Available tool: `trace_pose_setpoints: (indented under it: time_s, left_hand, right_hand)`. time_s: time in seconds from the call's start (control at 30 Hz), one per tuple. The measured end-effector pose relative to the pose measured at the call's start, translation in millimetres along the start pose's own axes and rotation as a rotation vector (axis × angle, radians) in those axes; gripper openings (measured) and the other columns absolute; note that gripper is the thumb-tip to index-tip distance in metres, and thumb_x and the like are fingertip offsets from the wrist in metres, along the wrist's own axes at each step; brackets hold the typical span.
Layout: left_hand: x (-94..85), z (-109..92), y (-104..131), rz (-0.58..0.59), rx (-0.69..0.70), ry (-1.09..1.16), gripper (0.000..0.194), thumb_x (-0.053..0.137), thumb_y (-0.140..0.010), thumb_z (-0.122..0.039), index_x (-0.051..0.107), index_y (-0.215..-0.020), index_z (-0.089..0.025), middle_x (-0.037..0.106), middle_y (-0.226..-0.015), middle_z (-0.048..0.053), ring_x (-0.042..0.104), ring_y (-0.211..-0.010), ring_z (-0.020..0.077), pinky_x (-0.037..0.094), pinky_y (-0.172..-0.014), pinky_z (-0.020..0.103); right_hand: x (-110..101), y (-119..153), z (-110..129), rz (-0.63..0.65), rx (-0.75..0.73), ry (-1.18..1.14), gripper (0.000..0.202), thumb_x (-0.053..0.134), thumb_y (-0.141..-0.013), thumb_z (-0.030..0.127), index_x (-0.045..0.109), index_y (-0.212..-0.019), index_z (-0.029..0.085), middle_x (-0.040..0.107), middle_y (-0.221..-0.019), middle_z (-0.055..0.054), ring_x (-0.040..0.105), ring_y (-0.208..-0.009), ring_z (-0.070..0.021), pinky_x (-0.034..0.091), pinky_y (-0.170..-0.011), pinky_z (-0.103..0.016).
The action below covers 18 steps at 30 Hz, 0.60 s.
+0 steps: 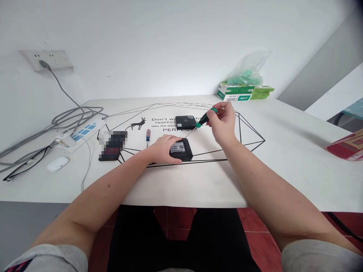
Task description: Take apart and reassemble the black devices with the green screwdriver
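Observation:
A black device with a white label (185, 150) lies on the white table. My left hand (164, 149) grips its left side, thumb along the near edge and fingers at the far edge. In my right hand (222, 121) is a green and black screwdriver (203, 118), held at a slant with its shaft pointing down and left to the far edge of the device. Whether the tip touches it is too small to tell. Just behind lies a second black box (185, 121). A red and blue screwdriver (148, 136) rests left of my left hand.
At the left are a power strip (85, 135), grey cables, glasses (28, 164), a white earphone case (58, 164) and a dark, partly blurred object (113, 146). Green and white boxes (236, 90) stand at the back; a red package (347, 145) is at the right.

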<state>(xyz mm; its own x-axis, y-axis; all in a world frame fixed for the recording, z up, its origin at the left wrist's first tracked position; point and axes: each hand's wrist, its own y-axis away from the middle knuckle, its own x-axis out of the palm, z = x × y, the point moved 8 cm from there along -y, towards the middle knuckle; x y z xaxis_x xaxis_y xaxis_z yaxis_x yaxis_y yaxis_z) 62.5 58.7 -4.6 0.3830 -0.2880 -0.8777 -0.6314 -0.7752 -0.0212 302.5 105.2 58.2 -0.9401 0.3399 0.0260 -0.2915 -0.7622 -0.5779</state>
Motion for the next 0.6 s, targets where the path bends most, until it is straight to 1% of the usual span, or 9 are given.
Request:
trace_pose_setpoints:
  time_s: [0.07,0.1,0.17,0.23,0.27,0.33,0.4,0.43,0.6]
  left_hand:
    - [1.2,-1.7,-0.3,0.015,-0.007,-0.001,0.102,0.079,-0.080,-0.068,0.047,-0.169,-0.029,0.049,-0.173,0.013,0.037,-0.164,0.0425,0.033,-0.136,0.059]
    - [1.4,-1.3,0.1,0.035,-0.014,-0.002,0.104,0.079,-0.081,-0.069,0.044,-0.171,-0.029,0.046,-0.176,0.013,0.034,-0.166,0.0427,0.031,-0.137,0.059]
    - [0.8,1.9,2.4,0.096,-0.033,-0.015,0.113,0.078,-0.082,-0.072,0.034,-0.177,-0.031,0.034,-0.185,0.012,0.025,-0.171,0.0437,0.026,-0.138,0.061]
    - [-1.4,8.7,6.4,0.163,-0.077,-0.060,0.129,0.082,-0.077,-0.076,0.021,-0.182,-0.034,0.018,-0.190,0.012,0.014,-0.175,0.0457,0.019,-0.139,0.066]
    - [-3.6,12.6,8.4,0.183,-0.103,-0.086,0.136,0.084,-0.073,-0.077,0.016,-0.183,-0.033,0.014,-0.191,0.013,0.010,-0.175,0.0469,0.016,-0.139,0.068]
    - [-8.6,19.3,11.7,0.197,-0.147,-0.125,0.144,0.086,-0.069,-0.080,0.014,-0.183,-0.030,0.017,-0.190,0.016,0.007,-0.175,0.0500,0.009,-0.139,0.070]
    - [-11.6,23.6,13.1,0.198,-0.170,-0.151,0.146,0.085,-0.068,-0.084,0.016,-0.184,-0.026,0.023,-0.188,0.019,0.007,-0.175,0.0521,0.002,-0.139,0.072]
    - [-11.7,24.8,13.2,0.201,-0.172,-0.158,0.146,0.084,-0.068,-0.085,0.017,-0.183,-0.025,0.024,-0.188,0.019,0.008,-0.175,0.0524,0.001,-0.139,0.073]
    - [-5.2,29.7,10.9,0.227,-0.158,-0.153,0.147,0.080,-0.068,-0.090,0.015,-0.183,-0.027,0.016,-0.190,0.019,0.009,-0.175,0.0508,0.007,-0.138,0.072]
  right_hand:
    - [2.2,2.8,5.4,0.030,-0.031,0.021,0.026,0.076,-0.086,0.037,0.054,-0.097,0.030,0.060,-0.080,0.006,0.056,-0.059,-0.0113,0.051,-0.055,-0.027]
    - [2.7,4.2,7.5,0.039,-0.042,0.035,0.025,0.076,-0.086,0.038,0.055,-0.097,0.029,0.061,-0.080,0.006,0.057,-0.061,-0.0119,0.052,-0.056,-0.028]
    - [3.1,6.5,10.7,0.048,-0.062,0.061,0.025,0.078,-0.086,0.038,0.056,-0.096,0.029,0.063,-0.081,0.005,0.058,-0.063,-0.0129,0.051,-0.058,-0.029]
    - [4.1,8.2,13.8,0.061,-0.087,0.077,0.025,0.079,-0.085,0.039,0.058,-0.097,0.029,0.064,-0.083,0.005,0.058,-0.066,-0.0136,0.051,-0.060,-0.030]
    - [5.0,9.0,15.6,0.070,-0.100,0.080,0.025,0.079,-0.085,0.040,0.059,-0.097,0.029,0.064,-0.083,0.005,0.058,-0.066,-0.0139,0.051,-0.061,-0.031]
    - [7.2,10.8,19.5,0.091,-0.121,0.090,0.026,0.079,-0.084,0.042,0.061,-0.098,0.029,0.065,-0.083,0.004,0.059,-0.067,-0.0144,0.051,-0.064,-0.032]
    - [9.7,13.2,24.4,0.109,-0.140,0.112,0.029,0.081,-0.084,0.047,0.063,-0.099,0.029,0.066,-0.084,0.003,0.060,-0.069,-0.0154,0.052,-0.067,-0.034]
    - [10.7,14.5,27.1,0.115,-0.150,0.127,0.031,0.081,-0.084,0.049,0.064,-0.099,0.029,0.067,-0.085,0.003,0.061,-0.070,-0.0160,0.053,-0.069,-0.035]
    - [12.2,19.4,34.7,0.109,-0.170,0.147,0.038,0.083,-0.084,0.058,0.064,-0.102,0.030,0.070,-0.089,0.001,0.061,-0.072,-0.0173,0.053,-0.071,-0.036]
